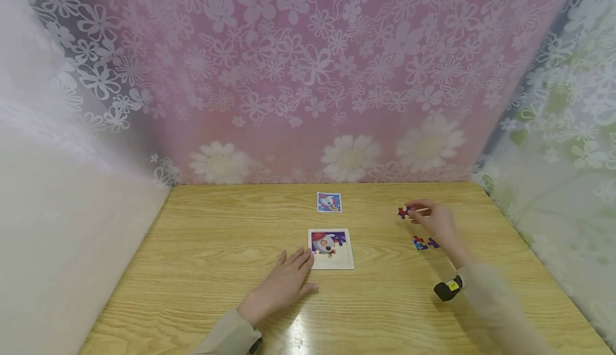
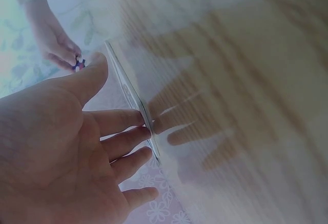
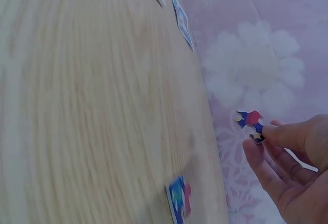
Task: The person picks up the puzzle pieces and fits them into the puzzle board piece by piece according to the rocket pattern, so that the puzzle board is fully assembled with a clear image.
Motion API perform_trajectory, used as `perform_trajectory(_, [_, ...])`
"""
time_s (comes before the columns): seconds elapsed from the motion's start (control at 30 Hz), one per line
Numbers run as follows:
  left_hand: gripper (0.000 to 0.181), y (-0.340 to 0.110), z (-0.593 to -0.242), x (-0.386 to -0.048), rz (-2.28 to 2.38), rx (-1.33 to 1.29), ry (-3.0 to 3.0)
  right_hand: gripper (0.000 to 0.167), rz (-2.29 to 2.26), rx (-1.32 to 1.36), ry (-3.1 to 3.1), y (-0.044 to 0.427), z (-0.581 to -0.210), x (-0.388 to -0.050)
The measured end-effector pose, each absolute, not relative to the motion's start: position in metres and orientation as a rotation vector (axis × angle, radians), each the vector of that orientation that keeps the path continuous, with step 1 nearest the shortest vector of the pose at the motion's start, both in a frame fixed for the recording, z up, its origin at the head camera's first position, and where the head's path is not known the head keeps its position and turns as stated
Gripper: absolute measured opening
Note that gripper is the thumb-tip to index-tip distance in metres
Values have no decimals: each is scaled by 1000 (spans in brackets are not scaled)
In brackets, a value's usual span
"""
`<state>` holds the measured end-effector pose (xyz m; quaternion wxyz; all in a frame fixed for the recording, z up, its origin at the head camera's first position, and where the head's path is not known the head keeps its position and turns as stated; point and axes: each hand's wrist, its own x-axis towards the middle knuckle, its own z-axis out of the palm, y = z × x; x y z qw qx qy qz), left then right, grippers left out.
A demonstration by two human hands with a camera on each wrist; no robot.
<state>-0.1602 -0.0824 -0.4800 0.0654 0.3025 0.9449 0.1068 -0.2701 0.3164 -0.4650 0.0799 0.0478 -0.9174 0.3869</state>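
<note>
A partly filled jigsaw puzzle in a white square frame (image 1: 340, 261) lies on the wooden table. My left hand (image 1: 285, 282) rests against its left edge, fingers straight; in the left wrist view the fingertips touch the frame's side. Over the right part of the table, my right hand (image 1: 435, 221) pinches a puzzle piece (image 3: 251, 119) between thumb and fingers, lifted off the surface. The piece shows red, dark blue and a bit of yellow. Below that hand lie loose puzzle pieces (image 1: 420, 243), blue, red and purple.
A small printed picture card (image 1: 329, 202) lies behind the frame, showing a similar cartoon. The wooden table (image 1: 231, 226) meets a pink floral backdrop (image 1: 308, 77) at its far edge. Pale floral sheets hang on both sides.
</note>
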Motion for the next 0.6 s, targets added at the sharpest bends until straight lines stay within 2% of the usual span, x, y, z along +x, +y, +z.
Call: perform_trajectory(0.6, [69,-82,-483,-161,311,906,2855,18,1368,321,-2682,242,-482,-261])
